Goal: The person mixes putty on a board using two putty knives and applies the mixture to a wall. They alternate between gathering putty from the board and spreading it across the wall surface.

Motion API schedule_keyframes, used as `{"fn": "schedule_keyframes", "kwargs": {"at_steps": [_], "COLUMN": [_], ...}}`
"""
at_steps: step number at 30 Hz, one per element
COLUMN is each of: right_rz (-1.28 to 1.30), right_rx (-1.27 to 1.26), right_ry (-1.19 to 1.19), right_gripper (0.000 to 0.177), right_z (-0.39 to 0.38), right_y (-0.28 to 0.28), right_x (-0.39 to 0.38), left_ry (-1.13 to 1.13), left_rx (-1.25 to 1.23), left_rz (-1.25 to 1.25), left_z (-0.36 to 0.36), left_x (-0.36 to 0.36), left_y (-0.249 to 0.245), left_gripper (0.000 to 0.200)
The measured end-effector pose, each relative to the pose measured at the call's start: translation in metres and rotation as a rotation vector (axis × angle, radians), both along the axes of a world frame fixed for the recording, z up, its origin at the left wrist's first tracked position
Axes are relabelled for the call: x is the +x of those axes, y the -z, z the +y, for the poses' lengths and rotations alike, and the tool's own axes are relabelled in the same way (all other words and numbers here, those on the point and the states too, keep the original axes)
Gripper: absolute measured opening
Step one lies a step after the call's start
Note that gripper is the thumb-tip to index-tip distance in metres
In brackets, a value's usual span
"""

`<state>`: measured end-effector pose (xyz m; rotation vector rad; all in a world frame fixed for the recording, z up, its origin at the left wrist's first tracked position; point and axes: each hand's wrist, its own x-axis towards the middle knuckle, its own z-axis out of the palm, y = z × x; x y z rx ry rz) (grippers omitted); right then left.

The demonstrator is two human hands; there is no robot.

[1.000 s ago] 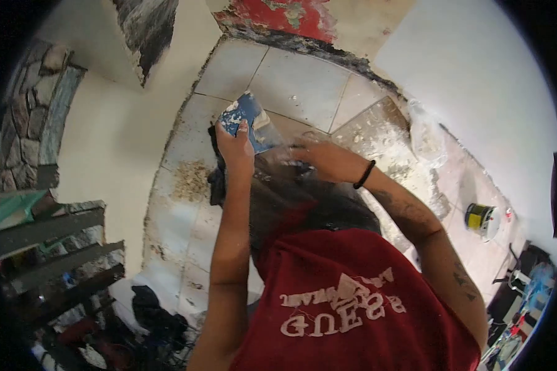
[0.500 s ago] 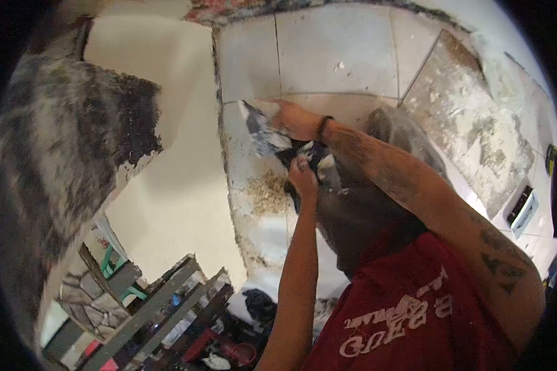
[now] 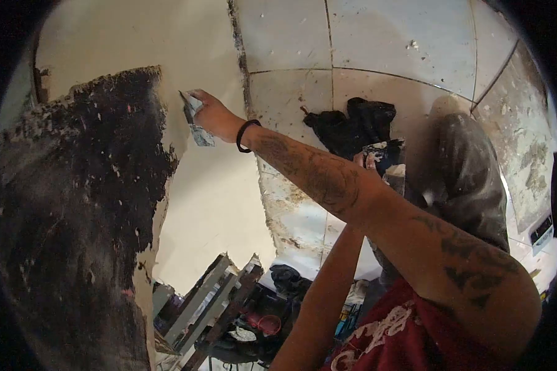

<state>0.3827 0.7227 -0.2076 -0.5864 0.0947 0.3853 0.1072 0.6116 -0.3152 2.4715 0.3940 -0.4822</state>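
My right hand (image 3: 215,116), with a dark band at the wrist, is closed on a flat putty-smeared scraper (image 3: 198,123). The scraper is at the pale plastered surface (image 3: 207,204), close to the ragged edge of a dark rough patch (image 3: 86,179). Farther right, my left hand (image 3: 366,162) grips a dark flat plate (image 3: 391,154) with whitish putty on it. My right forearm passes in front of the left arm and hides part of it. Just behind the plate lies a crumpled black bag (image 3: 353,123).
Stained pale tiles (image 3: 284,37) border the plastered surface. My bent leg (image 3: 473,179) in grey trousers is at the right. Grey slats (image 3: 207,297), a red container (image 3: 269,324) and dark items are at the bottom. A whitish-smeared sheet (image 3: 526,136) is at the far right.
My right hand has moved left with the scraper, away from my left hand, to the plastered surface. The view has shifted, and the black bag now shows plainly.
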Motion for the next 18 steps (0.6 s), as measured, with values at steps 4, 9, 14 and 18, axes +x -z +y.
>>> {"fn": "schedule_keyframes", "kwargs": {"at_steps": [4,9,14,18], "right_rz": [-0.117,-0.174,-0.272,-0.090], "right_rx": [-0.368,-0.549,-0.370,-0.698], "right_ry": [0.218,0.149,0.351,0.463], "right_gripper": [0.053,0.059,0.062,0.048], "right_z": [0.018,-0.008,-0.020,0.022], "right_y": [-0.017,-0.069,-0.062,0.005], "right_x": [0.006,-0.028,-0.068,-0.026], "left_ry": [-0.020,-0.023,0.001,-0.003], "left_rx": [0.036,-0.068,-0.095,-0.027], "left_rz": [0.076,0.069,0.123,0.169], "left_z": [-0.006,0.002,0.006,-0.003], "left_x": [0.009,0.002,0.004,0.012], "left_y": [-0.017,-0.004,-0.003,-0.027], "left_gripper": [0.032,0.031,0.033,0.036]}}
